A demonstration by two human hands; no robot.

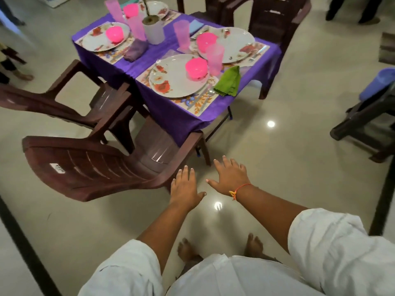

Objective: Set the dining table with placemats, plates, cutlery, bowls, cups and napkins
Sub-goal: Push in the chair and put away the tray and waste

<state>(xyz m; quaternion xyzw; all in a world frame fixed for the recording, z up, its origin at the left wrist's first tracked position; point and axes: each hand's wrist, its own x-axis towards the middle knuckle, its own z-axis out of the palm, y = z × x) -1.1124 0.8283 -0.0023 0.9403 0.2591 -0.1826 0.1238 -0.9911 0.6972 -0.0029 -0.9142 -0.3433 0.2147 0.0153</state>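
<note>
The table under a purple cloth (pixel 171 120) stands ahead of me, at the top of the view. On it lie several floral placemats, each with a flowered white plate (pixel 171 82), a pink bowl (pixel 196 68) and a pink cup (pixel 214 58). Cutlery (pixel 205 99) lies on the nearest mat, and a green napkin (pixel 228 81) sits to its right. A purple napkin (pixel 135 51) lies by the left setting. My left hand (pixel 184 186) and my right hand (pixel 232 176) are stretched out flat above the floor, short of the table, holding nothing.
Two brown plastic chairs (pixel 85 167) (pixel 64 99) stand at the table's left side, the nearer one just left of my left hand. More dark chairs (pixel 275 20) stand behind the table and at the right (pixel 367 122). A white pot (pixel 152 28) sits mid-table. My bare feet (pixel 253 245) are on the shiny tile floor.
</note>
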